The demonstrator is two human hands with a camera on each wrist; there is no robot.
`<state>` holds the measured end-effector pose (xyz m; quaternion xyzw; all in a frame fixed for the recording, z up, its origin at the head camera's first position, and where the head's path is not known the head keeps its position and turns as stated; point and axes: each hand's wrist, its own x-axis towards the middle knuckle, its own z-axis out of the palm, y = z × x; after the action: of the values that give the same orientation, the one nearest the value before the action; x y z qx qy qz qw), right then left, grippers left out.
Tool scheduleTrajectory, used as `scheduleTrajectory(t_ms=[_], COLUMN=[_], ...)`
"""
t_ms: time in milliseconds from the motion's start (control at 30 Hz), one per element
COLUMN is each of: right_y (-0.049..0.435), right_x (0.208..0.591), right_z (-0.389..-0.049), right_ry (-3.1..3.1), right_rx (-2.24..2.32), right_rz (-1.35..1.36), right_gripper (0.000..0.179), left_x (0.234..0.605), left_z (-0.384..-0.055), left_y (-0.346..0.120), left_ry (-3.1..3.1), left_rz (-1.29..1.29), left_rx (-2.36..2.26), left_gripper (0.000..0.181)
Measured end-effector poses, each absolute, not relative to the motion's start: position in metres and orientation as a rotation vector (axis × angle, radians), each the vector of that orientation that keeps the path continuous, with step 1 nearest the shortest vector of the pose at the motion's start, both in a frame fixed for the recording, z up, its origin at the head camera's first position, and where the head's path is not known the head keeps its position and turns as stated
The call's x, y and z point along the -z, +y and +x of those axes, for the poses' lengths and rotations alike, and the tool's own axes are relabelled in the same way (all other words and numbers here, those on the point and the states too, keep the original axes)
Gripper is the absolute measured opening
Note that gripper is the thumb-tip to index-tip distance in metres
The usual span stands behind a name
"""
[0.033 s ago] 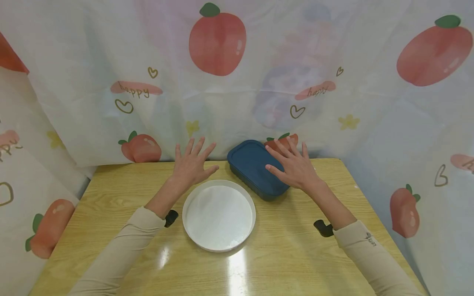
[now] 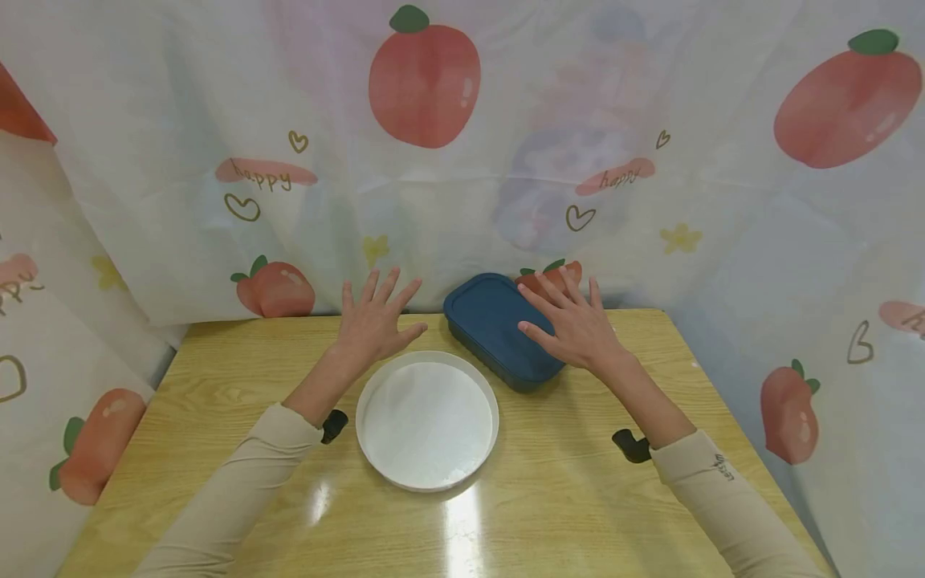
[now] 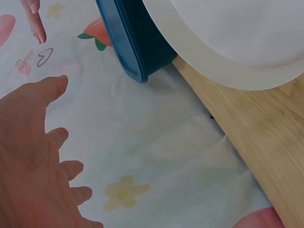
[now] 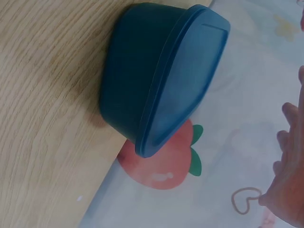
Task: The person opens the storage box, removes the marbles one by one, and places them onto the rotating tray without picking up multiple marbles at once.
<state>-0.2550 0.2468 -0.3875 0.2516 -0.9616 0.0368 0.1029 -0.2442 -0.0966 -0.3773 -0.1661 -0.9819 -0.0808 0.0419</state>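
My left hand [image 2: 370,325] is held up with its fingers spread, beyond the upper left of a round white tray [image 2: 428,425]. My right hand [image 2: 578,331], also spread, overlaps the right end of a dark blue lidded box [image 2: 491,321] in the head view. The right wrist view shows a gap between that hand [image 4: 289,175] and the box [image 4: 137,66], whose lid is on. Neither hand holds anything. In the left wrist view, the left hand [image 3: 31,156] is apart from the box [image 3: 137,38] and the tray [image 3: 204,64].
Both things stand on a wooden table [image 2: 564,498], the box near its back edge, behind and right of the tray. A white cloth [image 2: 448,209] printed with fruit, hearts and words hangs behind and along the sides. Black wrist mounts [image 2: 630,446] show at both forearms.
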Motion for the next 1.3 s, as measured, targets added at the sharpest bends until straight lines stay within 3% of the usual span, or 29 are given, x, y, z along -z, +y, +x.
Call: scheduleTrajectory(t_ms=[367,700,933,1300], right_y=[0.257,0.266,0.270,0.280], right_x=[0.391,0.400,0.404,0.414], right_z=[-0.251,-0.254,-0.259,-0.274], right_ry=[-2.853,-2.888,-2.940,-2.995], right_rx=[-0.143,-0.373,-0.566,-0.826], right_rz=[0.751,0.816,0.797,0.703], right_gripper=[0.067,0.065,0.069,0.068], left_x=[0.385,0.411,0.426,0.442], left_z=[-0.236,-0.226,-0.221,-0.218], left_y=[-0.091,-0.066,-0.040,-0.006], left_ry=[-3.021,-2.867,-2.834,-2.696], left_rz=[-0.515,-0.644,-0.522,-0.337], left_rx=[0.367,0.775,1.248,1.602], left_gripper=[0.075,0.072,0.075,0.075])
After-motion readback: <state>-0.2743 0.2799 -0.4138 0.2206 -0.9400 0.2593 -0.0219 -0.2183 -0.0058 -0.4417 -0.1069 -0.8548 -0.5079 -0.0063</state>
